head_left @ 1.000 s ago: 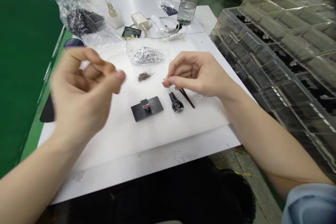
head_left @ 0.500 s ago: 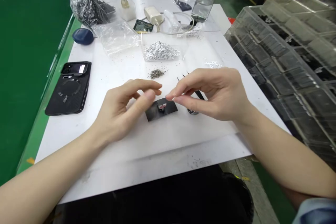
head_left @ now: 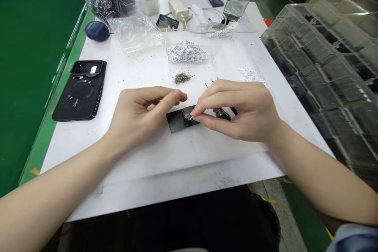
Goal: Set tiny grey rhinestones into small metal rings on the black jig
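Between the thumb and index finger of my right hand (head_left: 236,108) is a small white piece (head_left: 191,118), held at the right part of a flat black block (head_left: 176,123). A raised fixture with a pinkish, shiny top (head_left: 187,115) sits on the block. My left hand (head_left: 147,112) rests at the block's left, its fingers curled and thumb against the index finger; nothing shows in it. Under my right hand, a screwdriver with a rounded black handle (head_left: 223,115) is partly hidden, with thin tweezer tips (head_left: 212,82) poking out beyond the knuckles.
Behind the block lie a heap of tiny screws (head_left: 182,78) and a clear tray (head_left: 190,62) of small white pieces. More white bits (head_left: 251,74) are scattered at right. A phone (head_left: 78,94) lies at left, stacked compartment boxes (head_left: 313,63) stand at right, and a clear bottle (head_left: 236,2) stands behind.
Both hands have come down and together around the black block. The right hand has brought the white piece to the fixture, and the left thumb has closed against its index finger.
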{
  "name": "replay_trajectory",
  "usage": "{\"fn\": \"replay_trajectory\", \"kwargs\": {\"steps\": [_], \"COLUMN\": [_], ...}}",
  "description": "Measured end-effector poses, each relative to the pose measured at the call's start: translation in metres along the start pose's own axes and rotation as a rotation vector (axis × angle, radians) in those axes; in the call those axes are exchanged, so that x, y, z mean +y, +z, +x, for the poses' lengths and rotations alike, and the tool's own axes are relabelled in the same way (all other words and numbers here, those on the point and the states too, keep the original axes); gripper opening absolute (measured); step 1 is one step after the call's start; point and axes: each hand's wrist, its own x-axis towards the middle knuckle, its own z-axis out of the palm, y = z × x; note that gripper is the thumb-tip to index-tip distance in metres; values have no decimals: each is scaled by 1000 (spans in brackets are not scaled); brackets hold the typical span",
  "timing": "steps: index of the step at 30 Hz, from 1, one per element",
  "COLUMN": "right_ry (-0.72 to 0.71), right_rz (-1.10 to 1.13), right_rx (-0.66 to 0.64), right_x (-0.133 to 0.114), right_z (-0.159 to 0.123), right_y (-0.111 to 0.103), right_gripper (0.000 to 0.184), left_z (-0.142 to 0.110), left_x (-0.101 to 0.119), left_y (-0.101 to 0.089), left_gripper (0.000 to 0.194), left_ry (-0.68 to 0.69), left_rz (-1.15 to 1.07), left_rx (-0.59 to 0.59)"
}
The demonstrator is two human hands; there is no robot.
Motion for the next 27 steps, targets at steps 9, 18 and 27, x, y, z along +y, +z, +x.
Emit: {"fn": "replay_trajectory", "kwargs": {"steps": [9,18,27], "right_ry": [42,432,334], "right_rz": [-43,180,111], "right_rx": [-2,-25,-59], "right_x": [4,-13,-7], "right_z": [-1,6,2], "right_y": [7,12,6], "right_gripper": [12,15,13], "left_z": [-1,-5,-2], "left_x": [4,11,9], "left_y": [-4,0,-5], "left_gripper": [37,17,17], "left_ry": [-3,214,149], "left_rz": [-23,198,147], "left_rx": [-264,-369,-397]}}
